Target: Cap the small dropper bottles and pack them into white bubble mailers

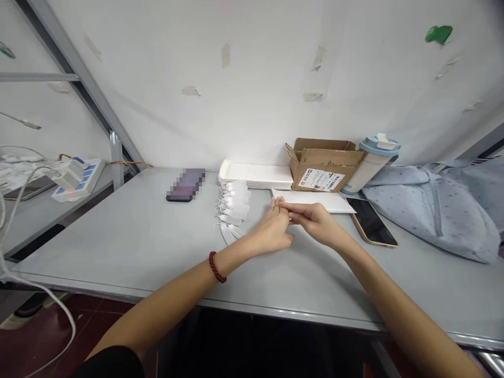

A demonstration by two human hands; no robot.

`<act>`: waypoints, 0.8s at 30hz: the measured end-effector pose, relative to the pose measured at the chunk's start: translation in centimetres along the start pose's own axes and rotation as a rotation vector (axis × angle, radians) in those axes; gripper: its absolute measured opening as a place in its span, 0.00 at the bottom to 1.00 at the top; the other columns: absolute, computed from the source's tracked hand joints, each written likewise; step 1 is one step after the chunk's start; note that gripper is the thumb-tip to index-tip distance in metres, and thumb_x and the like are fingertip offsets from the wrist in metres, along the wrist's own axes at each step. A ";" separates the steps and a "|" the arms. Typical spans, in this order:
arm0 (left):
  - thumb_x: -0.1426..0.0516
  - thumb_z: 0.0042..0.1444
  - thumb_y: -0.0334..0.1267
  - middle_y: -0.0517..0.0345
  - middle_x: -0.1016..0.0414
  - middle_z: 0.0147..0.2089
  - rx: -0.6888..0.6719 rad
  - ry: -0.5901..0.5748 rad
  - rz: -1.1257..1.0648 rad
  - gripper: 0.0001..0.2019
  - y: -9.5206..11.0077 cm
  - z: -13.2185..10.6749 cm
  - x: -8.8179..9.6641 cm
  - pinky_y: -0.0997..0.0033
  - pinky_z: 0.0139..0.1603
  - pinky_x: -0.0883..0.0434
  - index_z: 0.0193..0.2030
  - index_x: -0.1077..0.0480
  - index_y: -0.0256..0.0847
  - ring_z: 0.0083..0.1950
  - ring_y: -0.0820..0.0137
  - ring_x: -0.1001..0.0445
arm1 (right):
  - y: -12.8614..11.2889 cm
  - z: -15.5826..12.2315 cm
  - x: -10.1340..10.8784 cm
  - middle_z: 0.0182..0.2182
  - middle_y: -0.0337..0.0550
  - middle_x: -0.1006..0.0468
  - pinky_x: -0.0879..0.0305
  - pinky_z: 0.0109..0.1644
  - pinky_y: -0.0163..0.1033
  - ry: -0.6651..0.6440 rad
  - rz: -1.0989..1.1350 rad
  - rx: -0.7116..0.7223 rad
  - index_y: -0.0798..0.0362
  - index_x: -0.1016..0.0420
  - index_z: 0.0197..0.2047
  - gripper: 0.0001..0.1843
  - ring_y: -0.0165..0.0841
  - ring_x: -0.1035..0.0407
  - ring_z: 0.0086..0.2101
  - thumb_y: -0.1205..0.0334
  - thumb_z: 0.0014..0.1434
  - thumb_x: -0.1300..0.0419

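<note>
My left hand [271, 231] and my right hand [315, 220] meet over the grey table [137, 247], fingertips pinched together near a flat white sheet [315, 201]. What the fingers pinch is too small to make out. A row of several white paper tags with strings [233, 211] lies just left of my left hand. A red bead bracelet [216, 266] is on my left wrist.
A stack of white trays [255, 174] and an open cardboard box [323, 164] stand at the back by the wall. A white cup with a blue lid [372, 163], a phone [371, 221], another phone [186, 185], light blue cloth [437, 205] and a power strip [76, 179] are around.
</note>
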State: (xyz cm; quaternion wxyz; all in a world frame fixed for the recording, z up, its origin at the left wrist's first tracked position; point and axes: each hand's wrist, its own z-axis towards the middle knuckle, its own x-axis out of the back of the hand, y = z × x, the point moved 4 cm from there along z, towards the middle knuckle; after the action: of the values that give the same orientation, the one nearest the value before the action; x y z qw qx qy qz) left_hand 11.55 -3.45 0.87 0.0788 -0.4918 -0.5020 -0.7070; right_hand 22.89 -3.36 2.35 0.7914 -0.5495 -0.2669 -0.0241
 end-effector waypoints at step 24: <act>0.44 0.47 0.33 0.32 0.63 0.71 -0.116 0.071 -0.040 0.42 0.1 0.3 -0.8 0.47 0.69 0.54 0.67 0.59 0.26 0.71 0.49 0.68 | 0.0 -0.2 -0.1 0.38 0.40 0.18 0.24 0.42 0.41 0.143 -0.258 0.130 0.52 0.23 0.44 0.19 0.35 0.23 0.36 0.71 0.55 0.51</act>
State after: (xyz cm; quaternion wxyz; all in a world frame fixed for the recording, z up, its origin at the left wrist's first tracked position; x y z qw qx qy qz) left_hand 12.22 -3.54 0.29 0.0538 -0.4599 -0.4667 -0.7535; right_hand 22.89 -3.57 2.27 0.8325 -0.4553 -0.2793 -0.1474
